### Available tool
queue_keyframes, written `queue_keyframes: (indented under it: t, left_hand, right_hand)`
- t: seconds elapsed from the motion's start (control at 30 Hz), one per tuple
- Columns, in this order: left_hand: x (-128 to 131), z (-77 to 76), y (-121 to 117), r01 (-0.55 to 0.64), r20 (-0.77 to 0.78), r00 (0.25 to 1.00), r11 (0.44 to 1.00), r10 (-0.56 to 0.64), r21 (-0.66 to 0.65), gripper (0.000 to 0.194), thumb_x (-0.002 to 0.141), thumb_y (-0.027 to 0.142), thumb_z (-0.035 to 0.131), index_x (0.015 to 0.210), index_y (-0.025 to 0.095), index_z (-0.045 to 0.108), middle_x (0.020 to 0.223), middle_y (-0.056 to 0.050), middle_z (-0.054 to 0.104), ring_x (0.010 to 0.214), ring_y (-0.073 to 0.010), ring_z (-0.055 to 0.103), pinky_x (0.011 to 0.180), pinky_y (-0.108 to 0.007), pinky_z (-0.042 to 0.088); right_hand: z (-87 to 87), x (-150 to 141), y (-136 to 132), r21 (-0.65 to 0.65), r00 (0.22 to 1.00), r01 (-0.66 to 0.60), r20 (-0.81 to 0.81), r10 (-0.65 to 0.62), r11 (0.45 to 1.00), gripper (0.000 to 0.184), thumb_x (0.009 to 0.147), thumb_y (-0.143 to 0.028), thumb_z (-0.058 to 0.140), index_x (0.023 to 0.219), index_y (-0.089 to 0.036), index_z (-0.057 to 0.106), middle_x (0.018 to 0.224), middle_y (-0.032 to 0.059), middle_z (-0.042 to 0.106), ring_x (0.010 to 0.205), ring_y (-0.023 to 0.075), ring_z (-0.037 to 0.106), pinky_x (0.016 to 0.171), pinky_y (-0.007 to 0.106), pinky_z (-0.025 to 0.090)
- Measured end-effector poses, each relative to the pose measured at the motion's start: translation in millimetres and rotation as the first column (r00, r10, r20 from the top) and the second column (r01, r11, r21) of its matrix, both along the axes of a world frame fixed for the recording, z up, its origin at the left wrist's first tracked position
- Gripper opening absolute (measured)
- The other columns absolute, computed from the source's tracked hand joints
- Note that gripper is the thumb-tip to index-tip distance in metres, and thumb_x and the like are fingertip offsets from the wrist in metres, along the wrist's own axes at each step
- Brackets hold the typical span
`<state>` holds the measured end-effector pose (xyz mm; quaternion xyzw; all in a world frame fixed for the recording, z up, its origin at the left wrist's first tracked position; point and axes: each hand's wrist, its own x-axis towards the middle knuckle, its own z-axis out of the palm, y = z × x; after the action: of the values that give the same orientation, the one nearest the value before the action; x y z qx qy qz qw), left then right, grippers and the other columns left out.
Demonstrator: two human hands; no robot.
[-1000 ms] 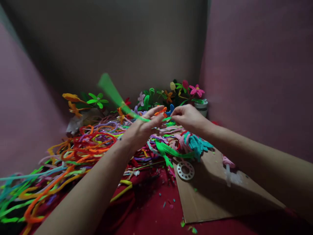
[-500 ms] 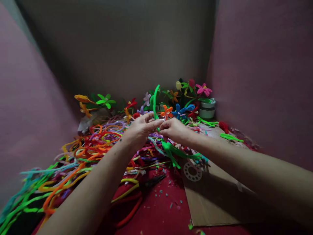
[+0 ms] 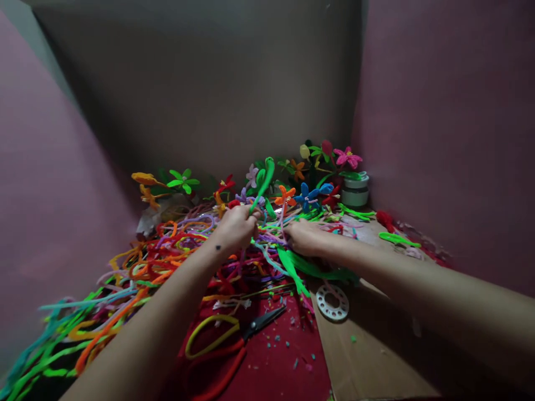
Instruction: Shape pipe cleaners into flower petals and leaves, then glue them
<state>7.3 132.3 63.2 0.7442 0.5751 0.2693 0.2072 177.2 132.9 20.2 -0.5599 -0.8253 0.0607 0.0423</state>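
My left hand (image 3: 239,229) is closed around a bright green pipe cleaner (image 3: 259,194), which rises above the fist and bends over at its top. Just to its right, my right hand (image 3: 304,236) reaches into the pile with curled fingers, beside thin pink and purple pipe cleaners. Its fingertips are partly hidden, so I cannot make out what they pinch. Below the right hand lies a bunch of green pipe cleaners (image 3: 295,264). Behind the hands stand an orange pipe-cleaner flower (image 3: 285,196) and a blue one (image 3: 307,197).
Loose coloured pipe cleaners (image 3: 154,262) spread across the left side. Scissors (image 3: 234,334) with yellow and red handles lie on the red cloth (image 3: 284,356) among clippings. A white holed disc (image 3: 321,306) rests on cardboard (image 3: 368,345). White round containers (image 3: 355,189) stand at the back right.
My hands, close together at the green pipe cleaner before, are now apart. The left has moved slightly left and down with the green pipe cleaner; the right has lowered to the pile.
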Motion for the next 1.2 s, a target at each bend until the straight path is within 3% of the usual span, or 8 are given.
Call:
queue_keyframes:
  t: [0.17, 0.33, 0.53, 0.8, 0.9, 0.97, 1.1, 1.2]
  left_hand:
    - [38, -15.6, 27, 0.102, -0.399, 0.914, 0.994, -0.08, 0.035, 0.03, 0.077, 0.023, 0.043, 0.097, 0.018, 0.066, 0.071, -0.004, 0.067, 0.055, -0.0114, 0.057, 0.053, -0.02, 0.041]
    - [67, -30.2, 43, 0.061, -0.549, 0.835, 0.997, -0.025, 0.048, 0.026, 0.072, 0.025, 0.053, 0.09, 0.015, 0.068, 0.086, -0.015, 0.068, 0.08, -0.024, 0.064, 0.069, -0.03, 0.047]
    - [72, -49.1, 51, 0.038, -0.651, 0.758, 0.993, 0.046, 0.115, 0.033, 0.07, 0.019, 0.051, 0.1, 0.014, 0.064, 0.097, -0.019, 0.066, 0.096, -0.0295, 0.061, 0.077, -0.036, 0.047]
    - [62, -45.1, 60, -0.035, -0.651, 0.749, 0.989, 0.12, 0.142, 0.03, 0.073, 0.021, 0.046, 0.095, 0.016, 0.066, 0.097, -0.016, 0.067, 0.091, -0.0278, 0.062, 0.07, -0.031, 0.048]
    - [60, -45.7, 60, -0.052, -0.638, 0.759, 0.988, 0.132, 0.143, 0.029, 0.073, 0.022, 0.047, 0.095, 0.018, 0.066, 0.099, -0.015, 0.067, 0.093, -0.0271, 0.062, 0.072, -0.031, 0.047]
    - [60, -47.0, 59, -0.064, -0.626, 0.767, 0.988, 0.14, 0.142, 0.029, 0.073, 0.022, 0.048, 0.095, 0.018, 0.066, 0.1, -0.014, 0.067, 0.093, -0.0263, 0.062, 0.073, -0.03, 0.047]
    - [60, -49.0, 58, -0.08, -0.6, 0.786, 0.986, 0.152, 0.145, 0.029, 0.073, 0.022, 0.048, 0.094, 0.017, 0.066, 0.097, -0.015, 0.067, 0.092, -0.0262, 0.062, 0.071, -0.029, 0.046]
    - [60, -50.5, 58, -0.093, -0.578, 0.799, 0.984, 0.163, 0.149, 0.029, 0.072, 0.021, 0.048, 0.093, 0.017, 0.066, 0.096, -0.015, 0.068, 0.091, -0.0257, 0.062, 0.07, -0.029, 0.046]
  right_hand:
    - [-17.2, -7, -19, 0.015, 0.985, -0.147, 0.089, 0.145, 0.989, 0.038, 0.072, -0.01, 0.047, 0.108, -0.007, 0.06, 0.111, 0.0192, 0.058, 0.106, 0.0308, 0.05, 0.087, 0.038, 0.039]
    - [-33.6, -3, -20, 0.096, 0.977, -0.178, 0.137, 0.164, 0.979, 0.03, 0.074, -0.014, 0.047, 0.1, -0.009, 0.062, 0.112, 0.0196, 0.056, 0.105, 0.0292, 0.05, 0.085, 0.04, 0.04]
    - [-29.9, -3, -20, 0.126, 0.962, -0.237, 0.165, 0.216, 0.963, 0.028, 0.077, -0.015, 0.043, 0.094, -0.008, 0.065, 0.098, 0.0181, 0.061, 0.101, 0.0293, 0.048, 0.084, 0.04, 0.039]
    - [-20.4, -4, -22, 0.109, 0.957, -0.232, 0.202, 0.207, 0.967, 0.035, 0.075, -0.014, 0.045, 0.104, -0.005, 0.061, 0.11, 0.0208, 0.057, 0.105, 0.0344, 0.048, 0.088, 0.051, 0.034]
    - [-15.9, -2, -16, 0.04, 0.984, -0.168, 0.065, 0.165, 0.985, 0.033, 0.072, -0.014, 0.049, 0.102, -0.008, 0.062, 0.109, 0.0191, 0.06, 0.102, 0.0296, 0.054, 0.085, 0.039, 0.039]
    - [-9.5, 3, -7, -0.006, 0.998, -0.056, -0.04, 0.056, 0.998, 0.027, 0.074, -0.015, 0.047, 0.093, -0.012, 0.066, 0.095, 0.0141, 0.066, 0.086, 0.0232, 0.061, 0.074, 0.03, 0.044]
    - [-0.5, 21, 21, 0.038, 0.992, 0.115, -0.064, -0.113, 0.993, 0.029, 0.074, -0.01, 0.046, 0.095, -0.009, 0.066, 0.092, 0.0162, 0.067, 0.086, 0.023, 0.062, 0.069, 0.026, 0.044]
    - [-4.5, 32, 39, 0.039, 0.983, 0.178, -0.058, -0.176, 0.983, 0.031, 0.069, -0.007, 0.05, 0.094, -0.01, 0.068, 0.091, 0.0156, 0.068, 0.088, 0.0234, 0.063, 0.07, 0.025, 0.044]
